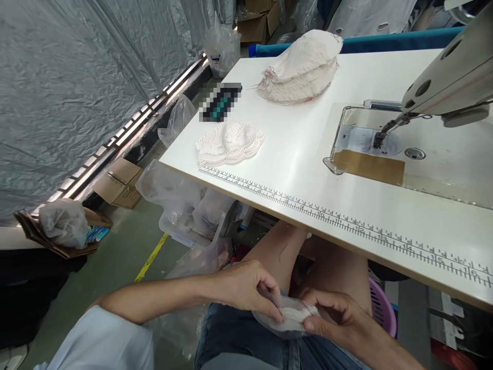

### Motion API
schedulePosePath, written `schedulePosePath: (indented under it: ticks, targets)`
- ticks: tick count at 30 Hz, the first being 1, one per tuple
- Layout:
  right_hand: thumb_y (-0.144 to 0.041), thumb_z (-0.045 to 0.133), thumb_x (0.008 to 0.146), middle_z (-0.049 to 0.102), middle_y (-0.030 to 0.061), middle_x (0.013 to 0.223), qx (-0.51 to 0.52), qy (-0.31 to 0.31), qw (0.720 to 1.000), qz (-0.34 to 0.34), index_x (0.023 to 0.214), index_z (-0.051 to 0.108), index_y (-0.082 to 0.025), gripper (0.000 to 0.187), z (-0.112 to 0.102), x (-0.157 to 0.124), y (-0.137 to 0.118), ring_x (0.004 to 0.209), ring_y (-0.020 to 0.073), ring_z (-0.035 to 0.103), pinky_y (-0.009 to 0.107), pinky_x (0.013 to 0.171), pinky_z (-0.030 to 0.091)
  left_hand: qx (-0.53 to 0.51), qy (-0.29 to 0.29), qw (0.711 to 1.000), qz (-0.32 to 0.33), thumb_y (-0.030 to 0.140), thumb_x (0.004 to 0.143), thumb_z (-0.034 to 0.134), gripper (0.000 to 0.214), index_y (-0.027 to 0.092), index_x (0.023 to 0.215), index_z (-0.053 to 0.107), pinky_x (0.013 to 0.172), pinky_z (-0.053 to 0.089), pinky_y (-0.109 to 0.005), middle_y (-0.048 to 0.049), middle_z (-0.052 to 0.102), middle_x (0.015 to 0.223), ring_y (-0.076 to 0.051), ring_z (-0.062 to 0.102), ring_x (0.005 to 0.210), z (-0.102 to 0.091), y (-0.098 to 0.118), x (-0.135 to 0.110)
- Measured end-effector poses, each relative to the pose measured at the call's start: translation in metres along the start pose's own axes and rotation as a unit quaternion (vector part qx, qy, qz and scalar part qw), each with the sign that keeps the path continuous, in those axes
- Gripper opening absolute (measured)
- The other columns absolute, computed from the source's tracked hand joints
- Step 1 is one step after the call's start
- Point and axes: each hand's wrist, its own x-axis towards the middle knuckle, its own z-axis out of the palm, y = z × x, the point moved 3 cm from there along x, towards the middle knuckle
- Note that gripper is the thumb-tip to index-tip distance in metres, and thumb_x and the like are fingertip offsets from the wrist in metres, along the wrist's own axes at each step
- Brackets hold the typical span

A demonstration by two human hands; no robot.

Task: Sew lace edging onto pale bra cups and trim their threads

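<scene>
Over my lap, below the table edge, both hands pinch one small clear plastic bag of white lace pieces (291, 317). My left hand (246, 288) grips its left side with fingers closed. My right hand (335, 313) holds its right side between thumb and fingers. On the white sewing table (300, 164) lie a small pile of white lace pieces (230, 144) near the left edge and a bigger stack of cream lace pieces (302, 69) farther back.
A sewing machine (447, 82) stands at the right, its needle (379, 139) over the metal plate. A ruler strip (346, 218) runs along the table's front edge. Plastic bags (185, 200) and cardboard boxes (119, 182) sit on the floor at left, beside grey sheeting (57, 87).
</scene>
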Motion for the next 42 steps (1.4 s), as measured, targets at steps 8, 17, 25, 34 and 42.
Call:
schedulePosePath:
  ticks: [8,17,25,34,42]
  targets:
    - [-0.045,0.065,0.078,0.059,-0.0005,0.070,-0.015,0.023,1.000,-0.008,0.075,0.064,-0.019,0.026,0.001,0.004,-0.004,0.068,0.0148,0.049,0.025,0.063,0.036,-0.014,-0.006,1.000,-0.015,0.039,0.062,0.075,0.033,0.012,0.080,0.070,0.055,0.036,-0.016,-0.0005,0.063,0.070,-0.010,0.053,0.064,-0.008,-0.006,-0.004]
    - [-0.045,0.066,0.076,0.054,-0.0025,0.066,-0.051,0.036,0.998,0.002,0.072,0.063,-0.018,0.027,0.005,0.002,-0.023,0.065,0.0131,0.045,0.023,0.060,0.034,0.060,-0.001,0.998,-0.003,0.045,0.066,0.071,0.039,0.011,0.084,0.071,0.047,0.026,-0.017,0.0045,0.047,0.058,-0.007,0.037,0.055,0.002,0.006,0.006]
    - [-0.043,0.064,0.079,0.054,-0.0028,0.071,-0.126,0.055,0.990,-0.035,0.078,0.061,-0.021,0.022,0.006,-0.003,-0.025,0.069,0.0139,0.049,0.022,0.062,0.037,0.083,0.004,0.997,-0.004,0.043,0.069,0.069,0.036,0.010,0.081,0.072,0.046,0.027,-0.017,0.0036,0.051,0.057,-0.007,0.038,0.053,0.000,0.009,0.003]
    - [-0.053,0.060,0.079,0.056,-0.0003,0.069,-0.168,0.092,0.979,-0.064,0.077,0.064,-0.022,0.031,0.006,-0.003,-0.031,0.067,0.0161,0.052,0.023,0.058,0.040,0.074,0.002,0.997,-0.009,0.044,0.070,0.068,0.035,0.012,0.082,0.073,0.050,0.031,-0.017,0.0001,0.059,0.062,-0.009,0.044,0.055,0.001,0.011,0.003]
    - [-0.049,0.061,0.081,0.049,-0.0032,0.059,-0.079,0.057,0.994,-0.048,0.067,0.061,-0.019,0.034,0.008,-0.001,-0.039,0.058,0.0112,0.043,0.021,0.054,0.031,0.075,0.007,0.997,0.012,0.046,0.071,0.068,0.037,0.011,0.082,0.072,0.046,0.026,-0.019,0.0030,0.049,0.057,-0.007,0.036,0.053,0.001,0.011,0.003]
